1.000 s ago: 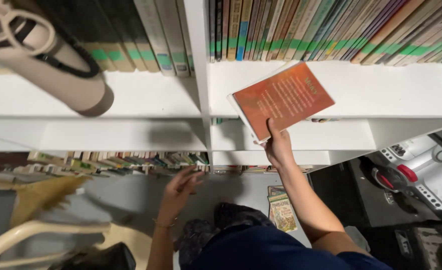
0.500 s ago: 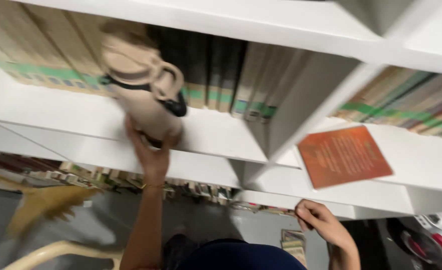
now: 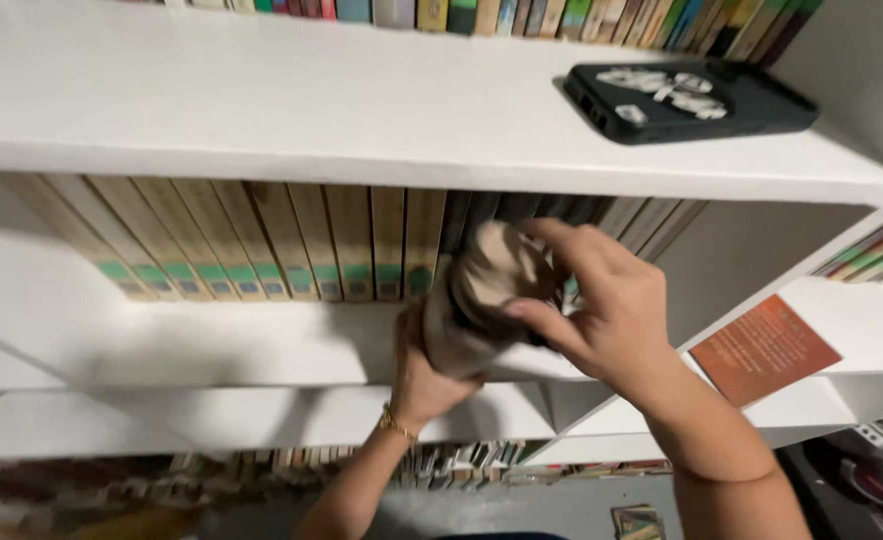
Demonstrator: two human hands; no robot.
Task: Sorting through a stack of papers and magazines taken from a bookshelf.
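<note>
I see both hands on the beige tumbler (image 3: 481, 300), which sits at the front edge of the white bookshelf (image 3: 261, 130), middle level, before a row of tan book spines (image 3: 291, 240). Left hand (image 3: 426, 375) has its fingers clenched round the lower body. Right hand (image 3: 601, 305) has its fingers grasping the lid end. Black phone (image 3: 696, 100) lies on the level above. Orange book (image 3: 766, 350) lies flat, lower right.
</note>
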